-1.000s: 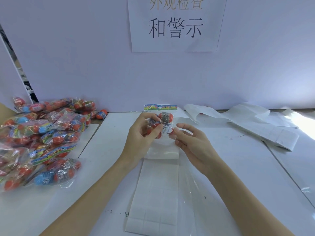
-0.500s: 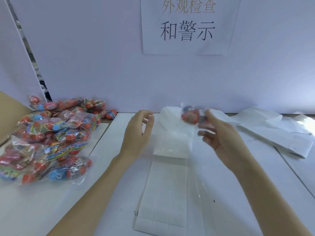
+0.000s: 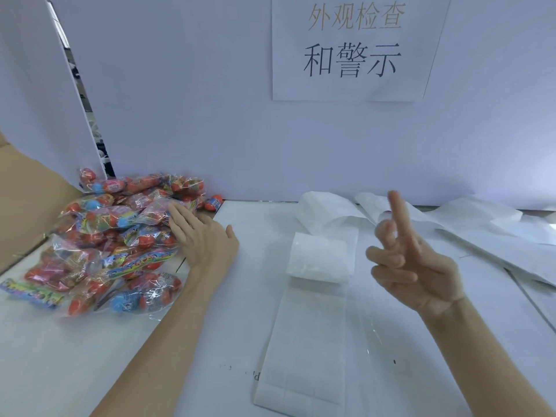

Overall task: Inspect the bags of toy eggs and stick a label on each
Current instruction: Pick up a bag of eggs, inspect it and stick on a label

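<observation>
red and blue toy eggs in clear crinkly bags [image 3: 120,245] lie heaped at the left of the white table [image 3: 90,356], against the back wall. the person's left hand [image 3: 204,239] rests at the right edge of the heap, its fingers straight and laid on a bag near the top, not curled round anything. the right hand [image 3: 412,266] hangs above the table, well apart from the heap, holding nothing; its first finger points up and the others are loosely bent.

between the two hands a strip of white labels [image 3: 310,326] runs along the table toward the person, with its far end curled into a loose roll [image 3: 319,257]. more white backing paper [image 3: 481,233] trails off to the right. a paper sign [image 3: 355,46] with printed characters hangs on the wall behind.

judging from this, the next bag is about to be drawn out of the heap. the bags are slippery and piled loosely, so a pull on one could drag its neighbours along or tip some off the left edge of the table. the label strip is light and curled, and a bag swept across it could shift or crease it.
</observation>
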Tool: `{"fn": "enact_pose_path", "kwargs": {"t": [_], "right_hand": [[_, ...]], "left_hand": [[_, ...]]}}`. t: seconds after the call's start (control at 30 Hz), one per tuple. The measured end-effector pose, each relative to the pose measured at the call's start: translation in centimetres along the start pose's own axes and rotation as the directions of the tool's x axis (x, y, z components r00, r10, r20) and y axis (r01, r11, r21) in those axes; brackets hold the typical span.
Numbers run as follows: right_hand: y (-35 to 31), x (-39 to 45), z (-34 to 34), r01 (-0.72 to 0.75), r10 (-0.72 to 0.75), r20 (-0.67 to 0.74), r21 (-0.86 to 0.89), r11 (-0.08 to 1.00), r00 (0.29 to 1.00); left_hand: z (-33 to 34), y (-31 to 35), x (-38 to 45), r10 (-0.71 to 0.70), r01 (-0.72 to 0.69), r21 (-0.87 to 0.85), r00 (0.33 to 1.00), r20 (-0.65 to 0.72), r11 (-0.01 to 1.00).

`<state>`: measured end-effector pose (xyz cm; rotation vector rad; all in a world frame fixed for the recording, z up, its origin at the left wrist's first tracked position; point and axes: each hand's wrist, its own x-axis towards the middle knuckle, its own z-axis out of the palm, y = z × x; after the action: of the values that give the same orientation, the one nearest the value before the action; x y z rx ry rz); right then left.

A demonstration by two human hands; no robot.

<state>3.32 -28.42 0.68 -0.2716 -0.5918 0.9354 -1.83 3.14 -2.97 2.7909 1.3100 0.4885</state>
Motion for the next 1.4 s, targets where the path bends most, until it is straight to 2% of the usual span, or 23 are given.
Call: {"fn": "enact_pose_path", "kwargs": {"t": [0.07,0.1,0.17,0.27,0.37,0.47,0.6,0.67,0.77,0.83,0.93,0.97,1.0,1.07,1.13,1.17,1.2,1.27,1.4], "right_hand": [[0.3,0.1,-0.6,-0.035,0.035,-0.007,-0.087,0.996,0.999],[0.3,0.4,-0.7,-0.070,0.068,-0.021,-0.082,0.994,0.997],[0.4,0.6,-1.0,-0.095,0.085,-0.063,-0.177,0.980,0.994],[0.3,0.4,-1.8,-0.107,0.032,-0.226,-0.328,0.939,0.974],[0.5,0.5,-2.2,-0.116,0.013,-0.293,-0.337,0.934,0.956],[0.7,0.7,-2.2,-0.137,0.016,-0.330,-0.345,0.929,0.944],[0.9,1.1,-2.2,-0.136,0.006,-0.364,-0.332,0.933,0.932],[1.0,1.2,-2.2,-0.154,0.015,-0.384,-0.333,0.930,0.923],[1.4,1.4,-2.3,-0.195,0.037,-0.429,-0.329,0.924,0.903],[1.9,1.7,-2.3,-0.206,0.019,-0.488,-0.332,0.920,0.873],[2.5,2.1,-2.2,-0.210,-0.038,-0.556,-0.375,0.903,0.830],[2.6,2.1,-2.2,-0.210,-0.050,-0.567,-0.384,0.899,0.822],[2.7,2.2,-2.2,-0.210,-0.057,-0.572,-0.390,0.896,0.818],[2.7,2.1,-2.2,-0.222,-0.051,-0.569,-0.400,0.889,0.821],[2.6,2.1,-2.1,-0.235,-0.041,-0.555,-0.416,0.878,0.831],[2.6,2.1,-2.1,-0.242,-0.038,-0.545,-0.432,0.869,0.838],[2.7,2.1,-2.0,-0.249,-0.037,-0.535,-0.451,0.857,0.844],[2.7,2.1,-1.9,-0.255,-0.038,-0.528,-0.470,0.845,0.848],[2.8,2.0,-2.4,-0.252,-0.061,-0.559,-0.465,0.849,0.827]], "left_hand": [[0.6,0.0,0.2,0.016,-0.017,0.024,1.000,0.009,1.000],[0.7,-0.1,0.3,0.031,-0.030,0.011,0.999,-0.019,0.999],[1.0,0.0,0.3,0.063,-0.064,-0.007,0.996,-0.064,0.998],[0.5,0.5,-0.1,0.092,-0.097,-0.053,0.991,-0.100,0.994],[-0.3,1.1,-0.5,0.162,-0.191,-0.119,0.963,-0.215,0.974],[-1.0,2.0,-1.1,0.257,-0.349,-0.239,0.903,-0.344,0.906],[-1.7,3.5,-2.7,0.346,-0.542,-0.453,0.825,-0.446,0.708],[-1.9,4.2,-3.4,0.345,-0.552,-0.564,0.831,-0.437,0.614],[-2.0,5.0,-4.2,0.276,-0.493,-0.765,0.869,-0.411,0.413],[-2.1,5.2,-4.5,0.226,-0.426,-0.847,0.902,-0.368,0.319],[-2.5,5.7,-4.9,0.187,-0.207,-0.973,0.965,-0.185,0.105],[-2.6,5.8,-4.9,0.205,-0.164,-0.982,0.968,-0.143,0.090],[-2.6,5.8,-4.9,0.245,-0.167,-0.976,0.961,-0.130,0.137],[-2.0,5.7,-4.7,0.400,-0.278,-0.896,0.907,-0.127,0.346],[-1.4,5.4,-4.8,0.551,-0.422,-0.695,0.833,-0.045,0.582],[-1.1,5.3,-5.0,0.590,-0.465,-0.606,0.808,0.009,0.646],[-0.9,5.2,-5.1,0.606,-0.481,-0.564,0.794,0.046,0.672],[-0.6,5.1,-5.2,0.610,-0.467,-0.595,0.791,0.050,0.654],[-0.5,5.4,-5.5,0.579,-0.450,-0.722,0.811,-0.084,0.525]]}}
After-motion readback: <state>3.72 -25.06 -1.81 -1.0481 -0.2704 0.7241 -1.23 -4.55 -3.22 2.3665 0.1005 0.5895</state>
